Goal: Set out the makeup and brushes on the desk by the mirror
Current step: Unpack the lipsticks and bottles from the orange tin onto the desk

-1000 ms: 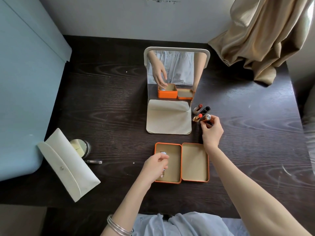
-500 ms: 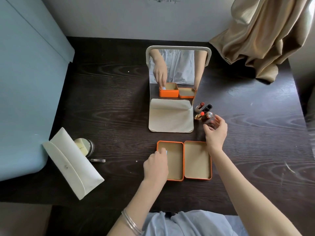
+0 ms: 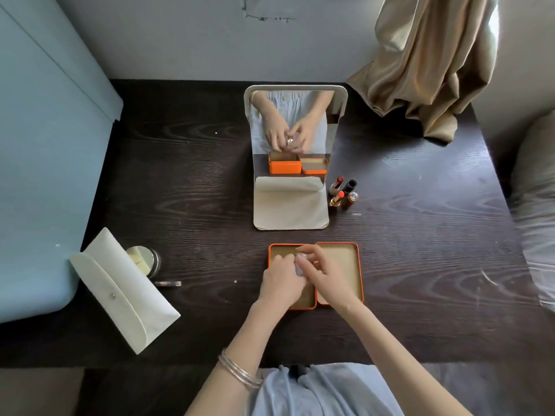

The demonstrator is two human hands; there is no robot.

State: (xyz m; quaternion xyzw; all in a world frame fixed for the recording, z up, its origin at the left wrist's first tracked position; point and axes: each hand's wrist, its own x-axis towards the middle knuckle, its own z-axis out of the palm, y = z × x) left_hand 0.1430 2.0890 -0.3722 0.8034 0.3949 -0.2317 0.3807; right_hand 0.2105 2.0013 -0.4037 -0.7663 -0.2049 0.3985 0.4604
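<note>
An open orange tin (image 3: 357, 265) lies on the dark desk, box half on the left, lid half on the right. Over the box half, my left hand (image 3: 280, 280) and my right hand (image 3: 322, 273) meet and together hold a small clear item (image 3: 300, 262), mostly hidden by my fingers. The standing mirror (image 3: 292, 124) on its cream base reflects both hands on a small shiny object. Several lipsticks (image 3: 344, 192) stand upright just right of the mirror base.
A cream pouch (image 3: 123, 286) lies at the front left, with a round compact (image 3: 144, 259) and a thin clear stick (image 3: 168, 283) beside it. A beige curtain (image 3: 426, 61) hangs over the back right corner. A pale blue cabinet borders the desk's left side.
My right hand has left the lipsticks and come down to the tin. It has joined my left hand on the small item, which is lifted slightly above the box half.
</note>
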